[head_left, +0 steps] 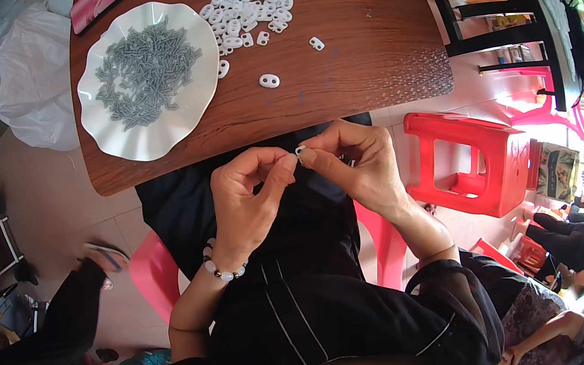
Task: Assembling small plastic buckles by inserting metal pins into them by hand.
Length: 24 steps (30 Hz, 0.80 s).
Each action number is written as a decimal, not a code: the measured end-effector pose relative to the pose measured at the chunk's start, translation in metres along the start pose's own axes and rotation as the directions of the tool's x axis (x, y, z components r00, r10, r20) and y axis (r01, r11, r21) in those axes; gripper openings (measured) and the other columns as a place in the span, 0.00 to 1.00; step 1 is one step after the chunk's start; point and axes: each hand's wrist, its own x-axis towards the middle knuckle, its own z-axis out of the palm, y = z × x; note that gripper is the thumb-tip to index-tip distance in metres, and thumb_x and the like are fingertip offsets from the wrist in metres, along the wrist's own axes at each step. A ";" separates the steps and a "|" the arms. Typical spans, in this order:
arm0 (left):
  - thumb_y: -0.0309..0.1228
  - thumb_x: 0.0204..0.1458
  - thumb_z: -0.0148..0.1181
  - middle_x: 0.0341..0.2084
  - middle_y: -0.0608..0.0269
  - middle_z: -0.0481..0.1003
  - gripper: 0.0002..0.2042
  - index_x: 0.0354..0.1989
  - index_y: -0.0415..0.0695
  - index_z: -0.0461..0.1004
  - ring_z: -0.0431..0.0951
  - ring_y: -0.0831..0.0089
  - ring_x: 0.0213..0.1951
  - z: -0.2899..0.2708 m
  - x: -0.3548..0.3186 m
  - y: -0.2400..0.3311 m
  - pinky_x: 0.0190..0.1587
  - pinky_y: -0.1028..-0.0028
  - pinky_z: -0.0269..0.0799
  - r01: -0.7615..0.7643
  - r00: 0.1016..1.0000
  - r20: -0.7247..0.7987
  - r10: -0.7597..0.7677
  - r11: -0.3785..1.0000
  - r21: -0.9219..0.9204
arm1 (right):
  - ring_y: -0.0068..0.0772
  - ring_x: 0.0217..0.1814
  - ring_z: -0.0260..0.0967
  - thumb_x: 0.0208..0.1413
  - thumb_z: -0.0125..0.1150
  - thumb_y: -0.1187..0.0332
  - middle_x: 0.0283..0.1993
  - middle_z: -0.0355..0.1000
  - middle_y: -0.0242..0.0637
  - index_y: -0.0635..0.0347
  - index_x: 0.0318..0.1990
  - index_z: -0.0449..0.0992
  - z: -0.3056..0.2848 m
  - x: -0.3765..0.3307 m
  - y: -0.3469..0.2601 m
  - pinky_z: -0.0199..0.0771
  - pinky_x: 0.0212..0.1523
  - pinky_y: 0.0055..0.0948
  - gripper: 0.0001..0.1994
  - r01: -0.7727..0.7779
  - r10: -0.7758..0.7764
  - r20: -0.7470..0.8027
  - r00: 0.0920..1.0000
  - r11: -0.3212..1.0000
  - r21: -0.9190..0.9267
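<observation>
One wood-grain tabletop [360, 29] stands ahead of the person, with one red plastic stool [505, 166] near its right side. One white scalloped plate [180, 116] rests at the tabletop's left. Two bare hands are noted just off the near edge: the right hand [369, 171] and the left hand [239, 198]. One pile of white plastic pieces [250, 0] lies beside the plate, too overlapped to count; one heap of grey coil springs [149, 72] fills the plate's middle, likewise uncountable. Three white pieces lie clear of the pile: a flat two-hole oval [269, 81], long axis left to right; a tilted piece [316, 43], slanting down rightward; a third [223, 69] just beside the rim. One held white piece [300, 149] points its visible rounded end toward the tabletop; its long axis is largely covered. It sits at the tips of the right grip, pinched by thumb and forefinger. The left grip is drawn together just beside it; whether it pinches anything cannot be told.
</observation>
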 end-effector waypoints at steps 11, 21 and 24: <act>0.24 0.54 0.62 0.24 0.67 0.77 0.05 0.32 0.34 0.77 0.74 0.86 0.26 0.000 0.005 -0.003 0.31 0.85 0.69 0.002 1.000 -0.004 -0.002 1.000 -0.007 | 0.13 0.32 0.67 0.52 0.65 0.75 0.28 0.75 0.30 0.67 0.34 0.78 -0.002 0.004 0.004 0.67 0.36 0.18 0.04 0.025 -0.025 0.007 1.000 0.999 -0.041; 0.25 0.54 0.62 0.23 0.66 0.77 0.06 0.32 0.34 0.77 0.73 0.86 0.26 0.000 0.009 -0.005 0.30 0.85 0.68 -0.005 1.000 -0.004 0.005 1.000 0.017 | 0.13 0.31 0.68 0.52 0.66 0.74 0.29 0.75 0.30 0.67 0.34 0.79 -0.002 0.007 0.003 0.67 0.34 0.17 0.05 0.011 -0.012 -0.007 1.000 0.999 -0.047; 0.26 0.55 0.61 0.24 0.66 0.77 0.07 0.34 0.34 0.78 0.74 0.85 0.26 0.004 0.008 -0.002 0.31 0.85 0.69 -0.013 1.000 -0.008 0.013 1.000 -0.010 | 0.15 0.33 0.70 0.53 0.64 0.75 0.30 0.76 0.32 0.67 0.34 0.78 -0.005 0.008 0.004 0.69 0.36 0.17 0.04 0.023 -0.023 -0.010 1.000 0.999 -0.025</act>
